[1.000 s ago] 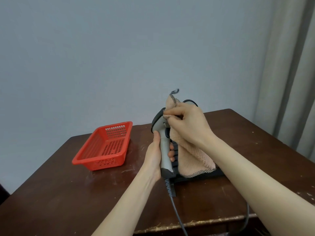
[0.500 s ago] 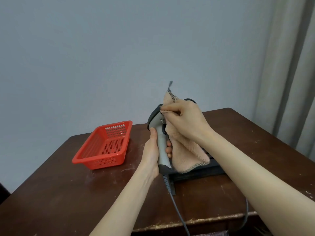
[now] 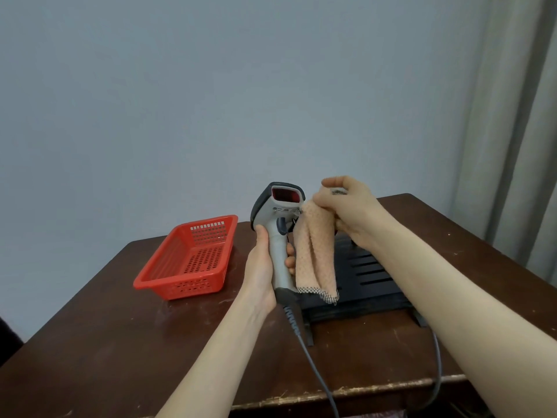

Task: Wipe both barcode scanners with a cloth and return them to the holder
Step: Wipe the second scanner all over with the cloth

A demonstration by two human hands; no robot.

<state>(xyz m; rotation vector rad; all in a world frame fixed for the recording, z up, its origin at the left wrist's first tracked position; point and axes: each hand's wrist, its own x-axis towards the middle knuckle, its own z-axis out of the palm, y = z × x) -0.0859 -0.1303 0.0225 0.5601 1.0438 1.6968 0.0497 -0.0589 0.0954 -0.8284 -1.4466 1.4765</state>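
Observation:
My left hand [image 3: 261, 267] grips the handle of a grey barcode scanner [image 3: 278, 218], held upright above the table with its red window facing me. Its grey cable [image 3: 313, 366] hangs down over the table's front edge. My right hand [image 3: 351, 211] pinches a peach cloth [image 3: 316, 254] that hangs just right of the scanner's head, touching its side. Behind the cloth lies a black slotted holder [image 3: 366, 282] on the table. A second scanner is hidden from me, though another cable [image 3: 438, 366] runs off the front right.
A red perforated plastic basket [image 3: 190, 260] sits to the left on the dark wooden table [image 3: 120, 342]. A plain wall stands behind the table and a curtain [image 3: 518, 131] hangs at the right. The table's front edge is worn.
The cloth has come off the scanner's head and moved to its right side. My left hand has turned the scanner, so its red window now faces me.

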